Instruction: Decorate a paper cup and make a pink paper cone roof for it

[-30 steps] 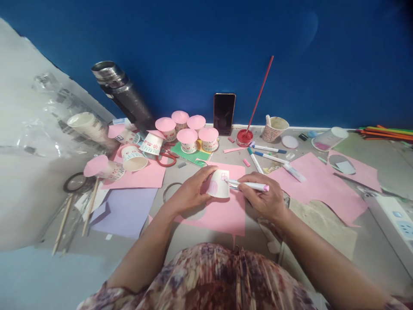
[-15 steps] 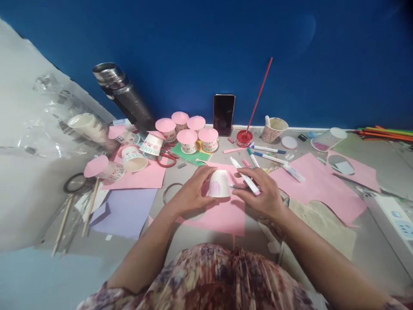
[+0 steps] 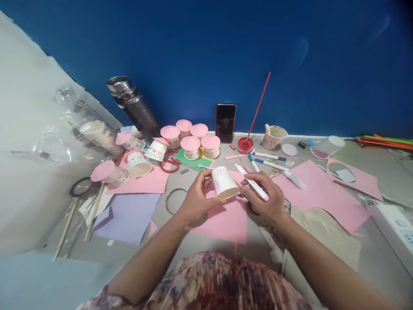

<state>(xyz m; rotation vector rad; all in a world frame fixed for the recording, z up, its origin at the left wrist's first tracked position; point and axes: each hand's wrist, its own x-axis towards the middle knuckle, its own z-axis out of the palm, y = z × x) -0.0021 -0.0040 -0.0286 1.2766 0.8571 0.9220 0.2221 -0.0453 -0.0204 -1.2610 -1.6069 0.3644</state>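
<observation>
My left hand [image 3: 199, 199] grips a small white paper cup [image 3: 224, 183] from its left side. The cup is tilted, its open end toward the lower right, and a pinkish-purple window shape is drawn near its base. My right hand [image 3: 266, 196] holds a white marker [image 3: 253, 183] with a pink end, and its fingertips are close to the cup's rim. Pink paper [image 3: 226, 224] lies beneath both hands. Behind them stand several decorated cups with pink cone tops, one of them [image 3: 211, 146] on a yellow piece.
A phone [image 3: 225, 122] leans on the blue wall beside a red glue pot [image 3: 245, 145] with a stick. Markers [image 3: 269, 156], a patterned cup [image 3: 274, 137] and cut pink paper [image 3: 322, 189] lie right. A dark flask [image 3: 137, 107], purple paper [image 3: 127, 217] and tape [image 3: 84, 187] are left.
The cup has turned and tilted in my left hand, so the drawn window now faces up and the opening shows. The camera view has shifted slightly.
</observation>
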